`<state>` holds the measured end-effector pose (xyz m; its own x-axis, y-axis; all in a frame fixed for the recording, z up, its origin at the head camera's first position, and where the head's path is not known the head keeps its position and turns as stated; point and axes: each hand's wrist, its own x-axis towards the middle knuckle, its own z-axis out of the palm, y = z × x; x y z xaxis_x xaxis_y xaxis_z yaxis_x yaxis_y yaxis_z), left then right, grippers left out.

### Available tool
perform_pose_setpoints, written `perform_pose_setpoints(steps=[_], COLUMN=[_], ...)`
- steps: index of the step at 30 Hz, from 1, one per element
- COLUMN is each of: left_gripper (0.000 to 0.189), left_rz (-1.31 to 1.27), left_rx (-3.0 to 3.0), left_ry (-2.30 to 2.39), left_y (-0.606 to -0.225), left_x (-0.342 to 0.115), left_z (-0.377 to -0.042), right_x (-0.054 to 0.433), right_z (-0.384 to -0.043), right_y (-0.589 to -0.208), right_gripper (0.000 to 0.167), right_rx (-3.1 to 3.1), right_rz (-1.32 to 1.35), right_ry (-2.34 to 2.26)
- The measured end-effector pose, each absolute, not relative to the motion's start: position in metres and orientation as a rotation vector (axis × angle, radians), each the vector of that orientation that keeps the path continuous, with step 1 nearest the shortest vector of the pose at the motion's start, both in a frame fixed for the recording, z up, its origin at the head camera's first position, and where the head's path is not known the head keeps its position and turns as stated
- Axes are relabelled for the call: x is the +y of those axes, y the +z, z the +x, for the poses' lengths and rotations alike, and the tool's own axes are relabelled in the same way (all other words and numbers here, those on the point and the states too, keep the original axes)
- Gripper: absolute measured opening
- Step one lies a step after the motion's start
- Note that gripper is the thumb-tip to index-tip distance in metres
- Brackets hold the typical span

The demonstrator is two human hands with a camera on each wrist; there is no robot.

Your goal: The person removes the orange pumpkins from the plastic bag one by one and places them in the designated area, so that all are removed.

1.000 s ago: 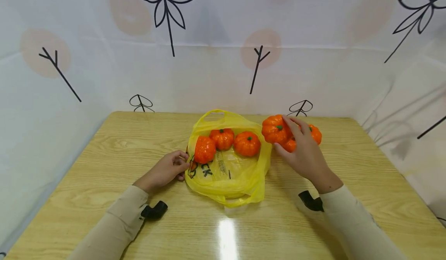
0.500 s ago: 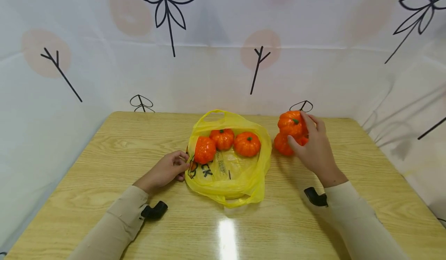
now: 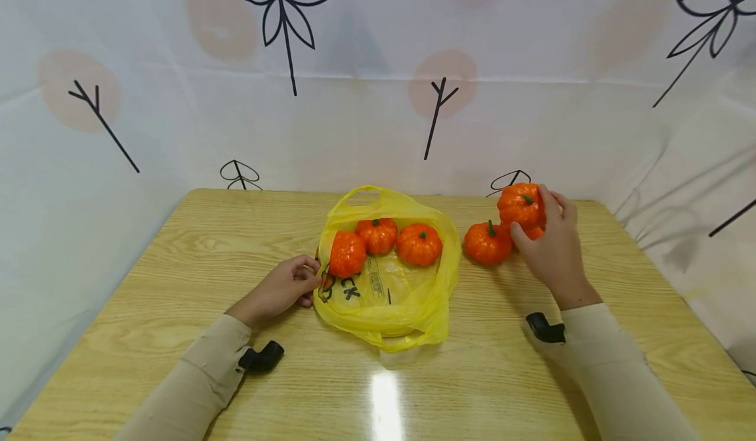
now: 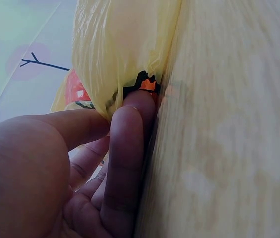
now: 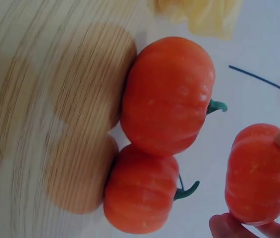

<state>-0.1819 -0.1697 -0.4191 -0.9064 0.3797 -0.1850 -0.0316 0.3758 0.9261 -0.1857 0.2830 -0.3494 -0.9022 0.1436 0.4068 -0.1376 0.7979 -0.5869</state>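
My right hand (image 3: 552,247) grips a small orange pumpkin (image 3: 520,205) with a green stem, raised off the table. Below it, a second pumpkin (image 3: 487,243) stands on the wood, and another pumpkin (image 5: 142,191) beside it is mostly hidden by the hand in the head view. At the left side of the open yellow plastic bag (image 3: 413,313), my left hand (image 3: 286,290) pinches the bag's edge between thumb and fingers. Several pumpkins show at the bag's mouth, among them a left one (image 3: 348,254) and a right one (image 3: 419,245).
The wooden table (image 3: 177,283) reaches back to a white patterned cloth (image 3: 366,126) hung behind it. A black curved piece (image 3: 262,357) sits at the left cuff, and a similar black piece (image 3: 545,328) at the right cuff.
My right hand has carried its pumpkin to the right, away from the bag and over the two pumpkins on the table. The left hand and the bag have stayed in place.
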Motion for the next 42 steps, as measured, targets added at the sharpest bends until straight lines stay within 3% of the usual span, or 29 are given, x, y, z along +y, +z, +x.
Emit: perform_pose_setpoints(steps=[42], left_gripper=[0.024], left_rz=[0.293], left_rx=[2.296], left_ry=[1.526], left_y=[-0.421], left_x=[-0.170], left_z=[-0.183], right_x=[0.359], right_z=[-0.198], right_y=[-0.367], right_gripper=[0.080], right_rx=[-2.631], right_rz=[-0.450], right_ry=[0.988])
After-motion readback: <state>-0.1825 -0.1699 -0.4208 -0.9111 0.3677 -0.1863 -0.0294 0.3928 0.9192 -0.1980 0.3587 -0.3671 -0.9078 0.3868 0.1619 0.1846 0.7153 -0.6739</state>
